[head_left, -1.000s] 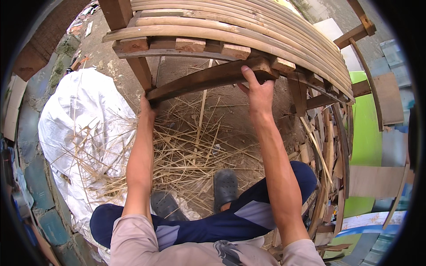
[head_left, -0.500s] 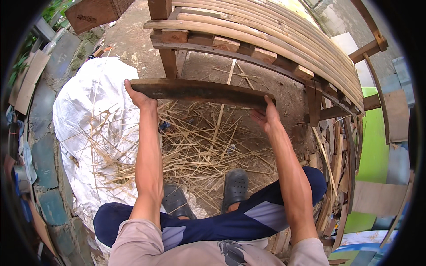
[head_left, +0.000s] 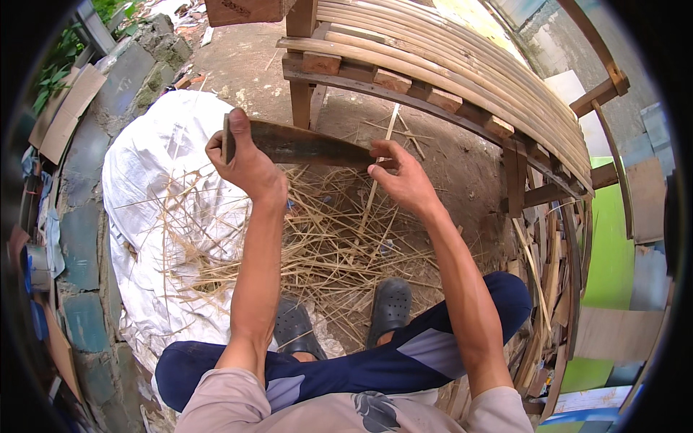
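A short, dark-brown wooden board (head_left: 307,146) is held up in front of me, over the scattered strips. My left hand (head_left: 249,162) is wrapped round its left end, thumb up along the end face. At the other end, the thumb and curled fingers of my right hand (head_left: 401,175) close on the board's right tip; part of that grip is hidden. Beneath the board lies a tangle of thin bamboo strips (head_left: 310,238), spread over bare ground and a white sheet (head_left: 155,155).
A bench with a slatted bamboo top (head_left: 433,61) stands ahead and to the right. Wood scraps (head_left: 545,289) are piled under its right side. On the left runs a low block wall (head_left: 79,267). My feet in dark clogs (head_left: 390,307) rest among the strips.
The board has turned, so its left end now faces me more and it looks shorter. My right hand has moved left and my left hand slightly right, its thumb now raised.
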